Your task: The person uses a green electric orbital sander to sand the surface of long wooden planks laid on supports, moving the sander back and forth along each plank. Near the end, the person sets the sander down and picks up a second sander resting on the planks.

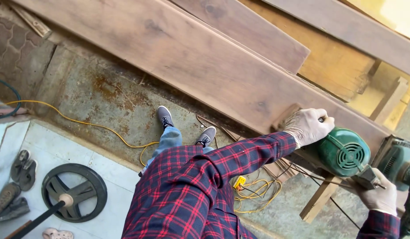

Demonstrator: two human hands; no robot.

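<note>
Right hand [381,194], gloved, is closed around the rear handle of the green sander [344,152]. Left hand [307,126], gloved, is clamped on its front, pressed down. Sander is seated on the long dark plank [205,66], beyond both grips.

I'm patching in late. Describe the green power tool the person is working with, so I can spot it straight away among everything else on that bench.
Find the long dark plank running diagonally across the view, then follow it down to its right end. There the gloved left hand presses on the green power tool, and the right hand grips its rear. Its round green housing with a slotted vent grille sets it apart from the boxier teal machine beside it.
</note>
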